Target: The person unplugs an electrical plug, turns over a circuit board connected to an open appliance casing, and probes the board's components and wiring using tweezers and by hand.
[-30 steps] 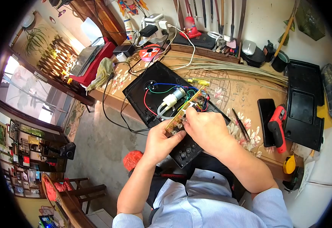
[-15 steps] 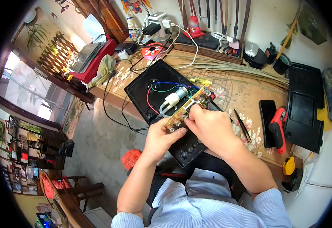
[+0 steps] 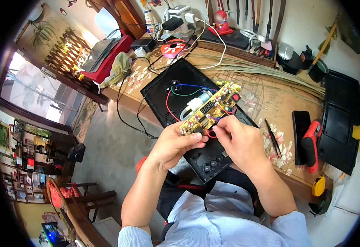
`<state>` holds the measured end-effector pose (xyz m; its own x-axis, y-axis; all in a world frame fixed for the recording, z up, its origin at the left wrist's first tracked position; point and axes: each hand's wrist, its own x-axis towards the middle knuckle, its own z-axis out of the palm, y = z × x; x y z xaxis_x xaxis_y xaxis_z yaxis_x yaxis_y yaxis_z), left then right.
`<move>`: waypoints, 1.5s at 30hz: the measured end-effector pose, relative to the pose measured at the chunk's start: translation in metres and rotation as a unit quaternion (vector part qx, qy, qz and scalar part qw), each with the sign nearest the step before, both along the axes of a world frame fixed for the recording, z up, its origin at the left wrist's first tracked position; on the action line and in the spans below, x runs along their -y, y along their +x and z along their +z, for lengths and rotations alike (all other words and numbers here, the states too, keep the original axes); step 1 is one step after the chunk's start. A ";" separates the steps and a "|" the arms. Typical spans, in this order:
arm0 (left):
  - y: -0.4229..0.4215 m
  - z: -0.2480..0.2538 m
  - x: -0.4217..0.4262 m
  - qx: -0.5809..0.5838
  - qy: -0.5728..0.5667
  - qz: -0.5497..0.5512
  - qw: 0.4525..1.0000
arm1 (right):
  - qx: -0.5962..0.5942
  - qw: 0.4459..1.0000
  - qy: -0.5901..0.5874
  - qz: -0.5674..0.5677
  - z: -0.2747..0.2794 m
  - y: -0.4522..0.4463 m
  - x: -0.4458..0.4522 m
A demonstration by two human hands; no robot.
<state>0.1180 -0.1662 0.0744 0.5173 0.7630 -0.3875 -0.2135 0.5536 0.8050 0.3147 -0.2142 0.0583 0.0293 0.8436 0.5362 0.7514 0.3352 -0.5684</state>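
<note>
Over black plastic housing containing silver-white motor, left hand is pinching yellow circuit board; right hand, grip indeterminate.

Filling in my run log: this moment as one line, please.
left hand: holding circuit board | right hand: near board's wires | black casing: below

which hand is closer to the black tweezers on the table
Right. The right hand is just left of the tweezers in the picture; the left hand, holding the lower end of the circuit board, is farther left.
</note>
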 end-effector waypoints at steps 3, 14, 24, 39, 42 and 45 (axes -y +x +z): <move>-0.004 -0.001 -0.003 0.013 -0.017 0.005 1.000 | -0.001 1.000 -0.002 -0.002 0.002 -0.001 -0.002; -0.008 0.003 -0.010 0.058 -0.070 -0.005 0.996 | -0.026 0.999 0.024 0.003 0.003 -0.004 -0.006; 0.007 -0.002 0.014 -0.078 0.081 0.013 0.994 | -0.291 0.933 -0.204 0.048 0.004 0.013 0.020; 0.021 -0.022 0.044 -0.220 0.341 0.083 0.910 | -0.044 0.997 0.050 -0.047 -0.011 -0.013 0.019; 0.021 -0.024 0.045 -0.236 0.358 0.087 0.899 | -0.049 0.996 0.040 -0.057 -0.012 -0.014 0.019; 0.021 -0.019 0.047 -0.250 0.353 0.068 0.899 | -0.063 0.996 0.030 -0.058 -0.013 -0.014 0.018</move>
<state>0.1385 -0.2135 0.0551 0.2960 0.9533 0.0596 0.2448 -0.1360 0.9600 0.3003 -0.2320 0.0454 0.1940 0.7971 0.5718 0.7110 0.2873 -0.6418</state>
